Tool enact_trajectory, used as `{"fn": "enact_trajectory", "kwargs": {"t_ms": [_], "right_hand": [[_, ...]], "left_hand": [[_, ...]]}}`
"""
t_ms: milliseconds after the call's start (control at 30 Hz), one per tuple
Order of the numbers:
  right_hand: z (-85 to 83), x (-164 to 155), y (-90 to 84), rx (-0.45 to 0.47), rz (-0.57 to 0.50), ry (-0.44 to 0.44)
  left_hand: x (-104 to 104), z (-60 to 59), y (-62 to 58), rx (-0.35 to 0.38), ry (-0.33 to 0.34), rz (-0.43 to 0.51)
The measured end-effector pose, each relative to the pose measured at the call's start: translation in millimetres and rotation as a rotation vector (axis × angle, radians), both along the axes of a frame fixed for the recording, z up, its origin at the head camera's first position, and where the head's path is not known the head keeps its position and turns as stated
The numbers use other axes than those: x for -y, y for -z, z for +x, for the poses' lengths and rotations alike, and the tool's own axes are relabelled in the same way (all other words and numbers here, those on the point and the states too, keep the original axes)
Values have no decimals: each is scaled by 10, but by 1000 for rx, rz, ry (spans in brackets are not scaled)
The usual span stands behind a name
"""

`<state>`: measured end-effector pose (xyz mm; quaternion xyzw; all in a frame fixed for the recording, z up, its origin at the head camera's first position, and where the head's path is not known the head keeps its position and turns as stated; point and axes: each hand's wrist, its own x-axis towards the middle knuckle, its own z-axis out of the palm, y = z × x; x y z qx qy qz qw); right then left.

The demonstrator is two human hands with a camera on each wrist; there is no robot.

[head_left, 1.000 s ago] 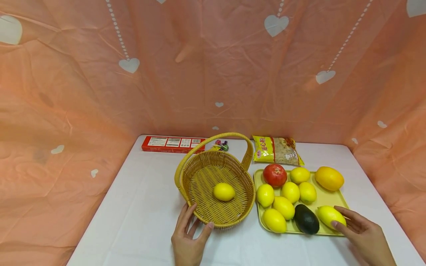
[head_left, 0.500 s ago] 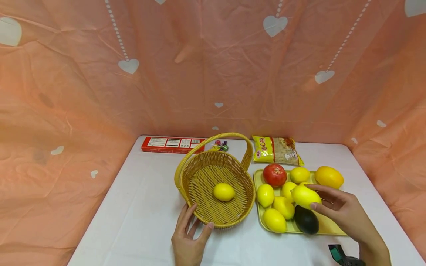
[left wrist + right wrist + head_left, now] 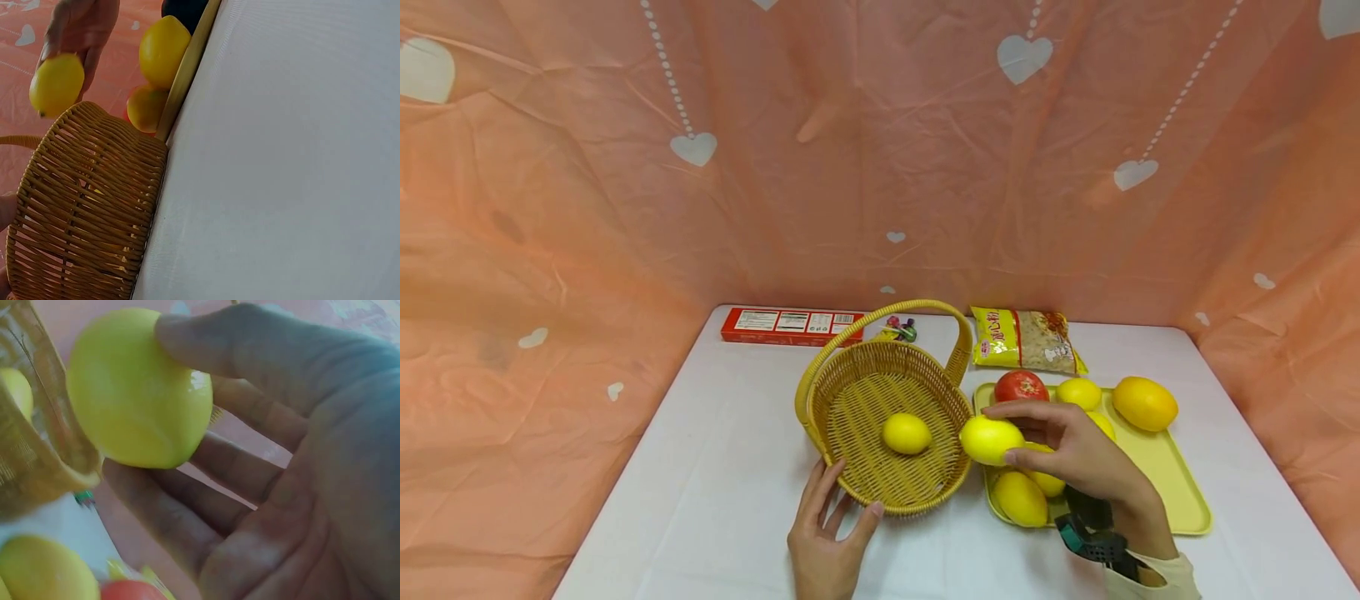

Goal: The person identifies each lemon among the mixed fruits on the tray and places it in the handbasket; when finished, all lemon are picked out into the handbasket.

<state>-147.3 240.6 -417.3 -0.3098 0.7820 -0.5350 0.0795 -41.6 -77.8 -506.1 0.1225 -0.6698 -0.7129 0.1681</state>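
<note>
In the head view, my right hand [image 3: 1071, 446] pinches a lemon [image 3: 991, 440] between thumb and fingers, at the right rim of a wicker basket [image 3: 857, 400]. The right wrist view shows the held lemon [image 3: 137, 390] close up, apart from the basket wall. One lemon [image 3: 906, 433] lies inside the basket. My left hand [image 3: 827, 533] holds the basket's near left rim, thumb and index finger on the edge; the fingers lower down are partly hidden. To the right, a yellow tray [image 3: 1180, 492] bears more lemons [image 3: 1021, 498], partly covered by my right hand.
Also on the tray are a red pomegranate-like fruit [image 3: 1021, 387], an orange-yellow fruit [image 3: 1145, 403] and a dark avocado [image 3: 1086, 507], mostly hidden. Behind stand a red box [image 3: 775, 327], small colourful items [image 3: 898, 328] and a yellow food packet [image 3: 1026, 340].
My right hand has lifted the lemon from the tray's near right and carried it left to the basket's rim. The left hand and the basket have stayed in place.
</note>
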Motion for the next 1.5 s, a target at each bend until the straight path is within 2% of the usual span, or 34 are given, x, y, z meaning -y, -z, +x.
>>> {"fn": "enact_trajectory", "kwargs": {"t_ms": [233,433,667,867,1000,1167,1367,1500], "right_hand": [[-54,371,64,66,10,-118],[-40,698,124,49,69,-207],[3,1032,191,-5,158,-196],[57,1215,207,-36,96,-167],[49,1147,169,0,62,-153],[-24,830,175,87,-46,-123],[-71,327,177,76,-187,-57],[-33,10,188,60,-206,31]], "left_hand": [[5,0,14,1,-5,-5],[8,-10,21,-10,-12,-4],[6,-8,18,2,-8,-19],[-2,-6,23,0,-24,-29],[-11,-4,31,-32,-22,-27],[-7,-4,34,-42,-12,-22],[-9,-6,34,-26,-9,-28],[-8,-7,33,-20,-10,-34]]}}
